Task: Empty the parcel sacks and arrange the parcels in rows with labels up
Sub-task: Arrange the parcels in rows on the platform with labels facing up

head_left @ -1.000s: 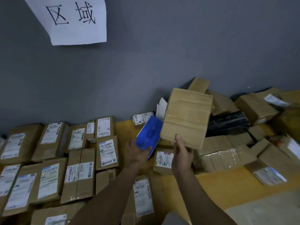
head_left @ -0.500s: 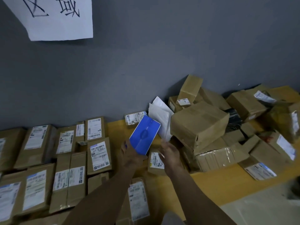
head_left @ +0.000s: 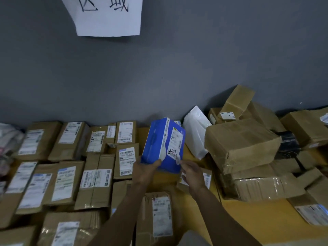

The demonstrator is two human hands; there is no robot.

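The left hand [head_left: 147, 170] grips the blue box [head_left: 156, 141] by its lower end, the box tilted above it. The right hand [head_left: 192, 174], fingers loose, is just beside the box's lower corner. Labelled parcels [head_left: 96, 180] lie in rows to the left of both hands.

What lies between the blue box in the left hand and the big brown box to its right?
In the head view, a white bag lies between the blue box and the big brown box.

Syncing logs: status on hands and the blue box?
Left hand grips blue box at its lower edge, lifted. Right hand open by its labelled side. Unsorted pile at right, not blocking.
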